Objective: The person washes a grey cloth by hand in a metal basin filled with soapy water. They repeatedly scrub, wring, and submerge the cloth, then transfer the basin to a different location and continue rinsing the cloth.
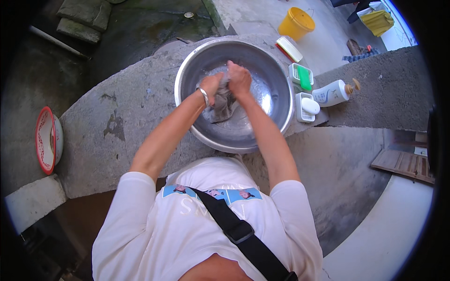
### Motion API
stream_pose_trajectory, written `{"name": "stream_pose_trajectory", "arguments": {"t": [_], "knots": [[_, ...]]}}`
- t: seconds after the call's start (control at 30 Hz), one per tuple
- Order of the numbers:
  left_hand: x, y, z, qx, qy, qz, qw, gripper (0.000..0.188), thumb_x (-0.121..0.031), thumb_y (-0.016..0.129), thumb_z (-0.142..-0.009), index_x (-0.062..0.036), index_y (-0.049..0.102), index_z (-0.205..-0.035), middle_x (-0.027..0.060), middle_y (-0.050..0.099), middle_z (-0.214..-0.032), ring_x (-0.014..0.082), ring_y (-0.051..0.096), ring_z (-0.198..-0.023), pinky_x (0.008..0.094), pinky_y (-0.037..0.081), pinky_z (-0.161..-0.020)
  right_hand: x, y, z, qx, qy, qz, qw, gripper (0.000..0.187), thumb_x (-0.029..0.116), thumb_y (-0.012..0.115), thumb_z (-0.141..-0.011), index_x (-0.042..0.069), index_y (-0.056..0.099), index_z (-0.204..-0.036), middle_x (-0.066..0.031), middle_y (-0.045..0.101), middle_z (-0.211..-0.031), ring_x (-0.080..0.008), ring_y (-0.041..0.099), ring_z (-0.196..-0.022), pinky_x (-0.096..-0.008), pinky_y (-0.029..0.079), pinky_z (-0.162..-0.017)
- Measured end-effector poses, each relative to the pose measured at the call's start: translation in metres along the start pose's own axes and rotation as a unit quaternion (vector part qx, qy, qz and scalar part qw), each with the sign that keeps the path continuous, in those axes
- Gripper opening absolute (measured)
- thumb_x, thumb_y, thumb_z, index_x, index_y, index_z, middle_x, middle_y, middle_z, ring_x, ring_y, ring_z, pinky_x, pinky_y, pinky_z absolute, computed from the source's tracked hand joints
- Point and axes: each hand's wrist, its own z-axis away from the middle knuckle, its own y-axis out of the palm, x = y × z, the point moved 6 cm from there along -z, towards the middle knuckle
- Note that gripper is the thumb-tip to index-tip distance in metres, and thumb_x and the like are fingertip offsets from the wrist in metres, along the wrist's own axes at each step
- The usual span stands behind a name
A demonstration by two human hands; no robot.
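Note:
A wide metal basin (276, 117) stands on the concrete ledge in front of me, with some water in its bottom. Both of my hands are inside it, close together. My left hand (212, 85), with a silver bangle at the wrist, is closed on a wet grey-brown cloth (222, 107). Beside it my right hand (239, 78) is closed as well, gripping the upper end of the same cloth. The lower part of the cloth hangs down onto the basin's bottom. My fingertips are partly hidden by the hands themselves.
Right of the basin lie a red-and-white scrubbing brush (289, 49), a green soap bar (304, 77) on a white dish, a white soap bar (310, 106) on another, and a white pump bottle (332, 93). A yellow bucket (296, 24) stands behind. A red-rimmed enamel basin (45, 140) leans at the left.

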Motion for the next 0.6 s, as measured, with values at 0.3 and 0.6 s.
{"name": "stream_pose_trajectory", "arguments": {"t": [0.3,0.6], "knots": [[-0.033,-0.022,0.008,-0.084,0.013,0.028,0.996,0.064,-0.055,0.041,-0.084,-0.0077,0.037,-0.126,0.0144,0.035,-0.133,0.0254,0.035,-0.122,0.0437,0.028,-0.098,-0.045,0.017,0.012,0.081,0.116,0.101,0.985,0.049,0.041,0.054,-0.08,0.002,0.047,-0.109,-0.0291,0.056,-0.094,-0.0424,0.055,-0.09,-0.0457,0.043,-0.079],[-0.03,-0.005,0.024,-0.099,-0.035,0.028,0.994,0.05,-0.055,0.045,-0.083,-0.0109,0.048,-0.104,0.0096,0.04,-0.128,0.0275,0.037,-0.117,0.054,0.027,-0.092,-0.043,0.021,0.009,0.095,0.092,-0.071,0.989,0.029,0.026,0.061,-0.075,0.005,0.056,-0.094,-0.0229,0.057,-0.08,-0.0358,0.057,-0.083,-0.041,0.045,-0.072]]}}
